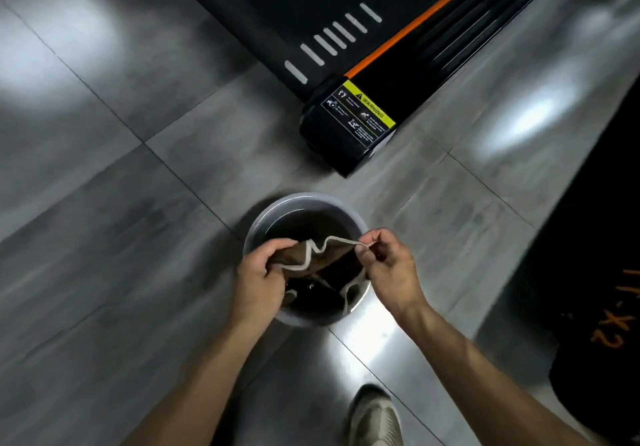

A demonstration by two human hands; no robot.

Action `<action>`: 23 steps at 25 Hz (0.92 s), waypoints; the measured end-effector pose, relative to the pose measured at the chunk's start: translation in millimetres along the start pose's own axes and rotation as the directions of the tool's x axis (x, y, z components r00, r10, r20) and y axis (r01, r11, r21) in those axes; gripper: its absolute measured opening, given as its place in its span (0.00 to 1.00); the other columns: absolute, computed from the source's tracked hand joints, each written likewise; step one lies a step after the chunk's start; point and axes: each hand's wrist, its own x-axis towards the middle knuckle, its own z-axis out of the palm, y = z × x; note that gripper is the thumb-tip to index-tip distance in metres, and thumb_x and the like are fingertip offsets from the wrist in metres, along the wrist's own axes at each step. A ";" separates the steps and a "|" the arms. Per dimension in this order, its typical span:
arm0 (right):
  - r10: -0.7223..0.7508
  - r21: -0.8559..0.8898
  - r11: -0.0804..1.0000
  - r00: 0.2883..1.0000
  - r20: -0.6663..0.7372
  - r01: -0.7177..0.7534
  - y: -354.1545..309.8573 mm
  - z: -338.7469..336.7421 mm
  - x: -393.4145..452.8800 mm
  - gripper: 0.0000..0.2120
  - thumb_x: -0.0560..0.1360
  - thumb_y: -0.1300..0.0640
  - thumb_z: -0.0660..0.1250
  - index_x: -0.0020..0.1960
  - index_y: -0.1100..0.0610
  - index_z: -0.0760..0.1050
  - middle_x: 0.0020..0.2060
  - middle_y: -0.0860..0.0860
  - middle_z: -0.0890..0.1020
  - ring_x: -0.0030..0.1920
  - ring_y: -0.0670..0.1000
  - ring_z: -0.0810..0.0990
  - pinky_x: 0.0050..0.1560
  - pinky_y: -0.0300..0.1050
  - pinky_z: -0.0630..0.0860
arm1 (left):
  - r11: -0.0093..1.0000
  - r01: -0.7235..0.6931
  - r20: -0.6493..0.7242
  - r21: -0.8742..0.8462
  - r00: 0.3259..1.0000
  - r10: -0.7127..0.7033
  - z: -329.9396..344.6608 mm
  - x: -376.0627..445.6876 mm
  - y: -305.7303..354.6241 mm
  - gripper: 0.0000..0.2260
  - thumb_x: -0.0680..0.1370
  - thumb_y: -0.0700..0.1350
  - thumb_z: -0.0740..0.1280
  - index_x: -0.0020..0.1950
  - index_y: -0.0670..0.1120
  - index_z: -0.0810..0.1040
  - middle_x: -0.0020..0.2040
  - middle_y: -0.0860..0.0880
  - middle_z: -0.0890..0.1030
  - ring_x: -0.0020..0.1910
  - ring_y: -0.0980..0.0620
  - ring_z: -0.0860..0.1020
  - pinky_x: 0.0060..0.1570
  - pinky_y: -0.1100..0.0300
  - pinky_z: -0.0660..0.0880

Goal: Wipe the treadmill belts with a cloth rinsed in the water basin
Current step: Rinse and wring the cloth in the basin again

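Note:
A brown cloth [320, 260] with a pale hem hangs stretched over the grey water basin [263, 218] on the floor. My left hand [259, 276] grips its left end. My right hand [384, 265] pinches the hem at the right corner. The lower part of the cloth dips into the dark inside of the basin. Beyond the basin lies the rear end of a treadmill, with a black belt [277, 5] marked by white dashes, an orange stripe and a yellow warning label [363, 113].
Grey glossy floor tiles [104, 203] surround the basin. A second black machine with orange lettering [602, 289] stands at the right edge. My shoe [375, 418] is on the floor just behind the basin.

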 end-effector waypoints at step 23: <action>0.361 0.178 0.899 0.908 0.214 -0.399 112.0 122.4 79.7 0.20 0.74 0.70 0.54 0.53 0.53 0.79 0.41 0.56 0.82 0.30 0.52 0.77 0.23 0.39 0.71 | 0.797 0.584 0.292 -0.157 0.798 -0.527 68.8 107.6 -124.9 0.14 0.78 0.49 0.59 0.48 0.44 0.82 0.38 0.44 0.83 0.34 0.45 0.81 0.39 0.53 0.79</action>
